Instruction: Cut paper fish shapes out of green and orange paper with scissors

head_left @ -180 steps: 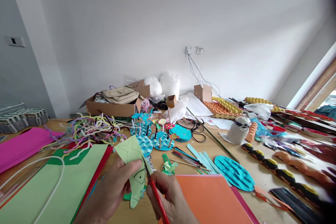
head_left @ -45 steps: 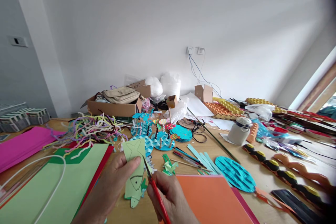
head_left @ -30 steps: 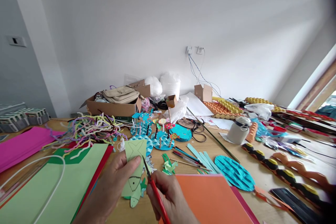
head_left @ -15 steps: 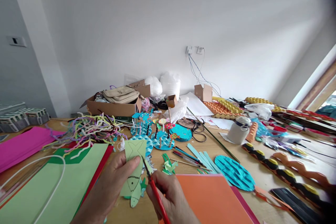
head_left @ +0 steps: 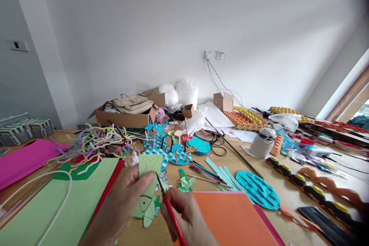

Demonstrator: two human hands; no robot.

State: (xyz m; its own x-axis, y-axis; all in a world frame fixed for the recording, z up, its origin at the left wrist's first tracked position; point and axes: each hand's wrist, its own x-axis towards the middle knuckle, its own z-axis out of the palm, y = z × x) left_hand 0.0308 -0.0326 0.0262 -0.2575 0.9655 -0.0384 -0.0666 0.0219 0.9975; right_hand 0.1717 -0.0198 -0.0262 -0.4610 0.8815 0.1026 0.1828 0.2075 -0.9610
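My left hand [head_left: 123, 196] pinches an upright piece of light green paper [head_left: 150, 163] between thumb and fingers. Pencil-like lines on it outline a fish, with the tail at the top and an eye and gill line near the bottom. A smaller light green paper fish [head_left: 148, 217] hangs below, overlapping it. My right hand [head_left: 184, 213] is closed around red-handled scissors [head_left: 172, 215]. Their dark, narrow blades point up and left, with the tip at the paper's right edge. Blue and green paper cut-outs [head_left: 157, 204] lie on the table behind the paper.
Light green sheets [head_left: 37, 207] lie at left, orange sheets [head_left: 230, 215] at right. Pipe cleaners [head_left: 100, 142] are heaped behind. Blue wavy craft pieces [head_left: 178, 153], green scraps [head_left: 184, 180], pens [head_left: 207, 173], a blue oval [head_left: 256, 189], a white jar [head_left: 263, 143] and a phone [head_left: 324, 223] surround the hands.
The green paper has shifted and tilted slightly to the right at its top. A light green sliver beside the blades is gone from its right edge. Both hands stay almost in place.
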